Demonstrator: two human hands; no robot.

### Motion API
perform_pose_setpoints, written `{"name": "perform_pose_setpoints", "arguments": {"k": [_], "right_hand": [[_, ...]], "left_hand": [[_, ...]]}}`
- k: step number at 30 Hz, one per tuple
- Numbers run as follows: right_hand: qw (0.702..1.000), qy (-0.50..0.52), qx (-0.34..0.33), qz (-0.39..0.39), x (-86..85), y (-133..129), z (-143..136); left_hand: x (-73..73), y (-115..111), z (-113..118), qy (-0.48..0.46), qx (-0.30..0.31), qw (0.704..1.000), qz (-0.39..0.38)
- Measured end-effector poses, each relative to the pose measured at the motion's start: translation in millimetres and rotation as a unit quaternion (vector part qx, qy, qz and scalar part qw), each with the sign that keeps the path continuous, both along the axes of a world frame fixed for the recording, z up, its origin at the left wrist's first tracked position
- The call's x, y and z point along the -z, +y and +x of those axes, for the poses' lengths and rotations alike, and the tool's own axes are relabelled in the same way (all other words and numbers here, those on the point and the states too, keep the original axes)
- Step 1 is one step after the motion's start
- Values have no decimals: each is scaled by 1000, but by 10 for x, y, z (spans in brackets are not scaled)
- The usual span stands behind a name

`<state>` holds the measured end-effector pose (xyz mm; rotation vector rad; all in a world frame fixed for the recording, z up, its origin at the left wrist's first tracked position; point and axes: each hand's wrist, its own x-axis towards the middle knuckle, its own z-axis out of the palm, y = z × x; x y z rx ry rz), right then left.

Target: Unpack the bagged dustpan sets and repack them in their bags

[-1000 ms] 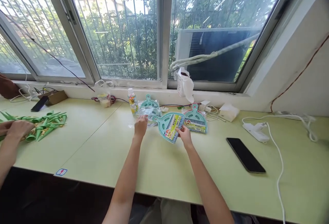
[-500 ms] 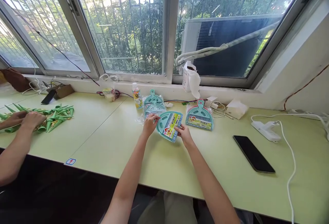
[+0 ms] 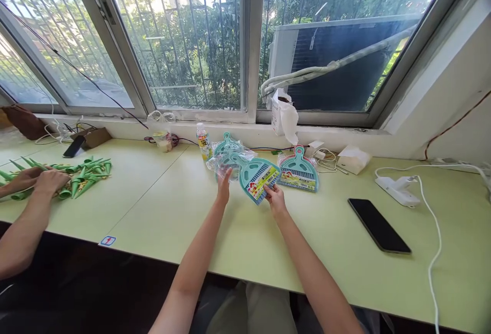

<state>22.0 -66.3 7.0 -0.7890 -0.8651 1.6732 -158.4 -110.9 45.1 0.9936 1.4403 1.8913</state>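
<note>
A teal toy-sized dustpan and brush set [image 3: 253, 173] with a yellow printed label is held tilted above the table, its handle pointing to the upper left. My right hand [image 3: 275, 198] grips its lower right edge, thumb over the label side. Left of the pan, my left hand [image 3: 224, 188] is upright with fingers stretched out, close to the set and holding nothing that I can see. Behind them, another teal dustpan set [image 3: 227, 142] lies in clear plastic wrap. To the right, a dustpan set [image 3: 298, 173] with a red-edged piece behind it rests on the table.
A drink bottle [image 3: 203, 142] stands behind the left hand. To the right are a black phone [image 3: 379, 225], a power strip [image 3: 397, 192] and white cable. At far left, another person's hands [image 3: 49, 179] work among green cone-shaped pieces [image 3: 86, 178]. Windows line the back.
My left hand has let go of the set's upper left edge and dropped slightly, fingers straightened. The set has turned and shifted a little up and right in my right hand.
</note>
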Motion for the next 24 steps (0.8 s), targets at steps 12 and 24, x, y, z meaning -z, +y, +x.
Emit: {"name": "perform_pose_setpoints", "arguments": {"k": [12,24], "right_hand": [[998,-23,38,37,-27,-56,-58],[995,3,99,8,26,28,-17]], "left_hand": [[94,10,224,-140,246,959,-6],[248,39,474,-155,338,925,-81]]}}
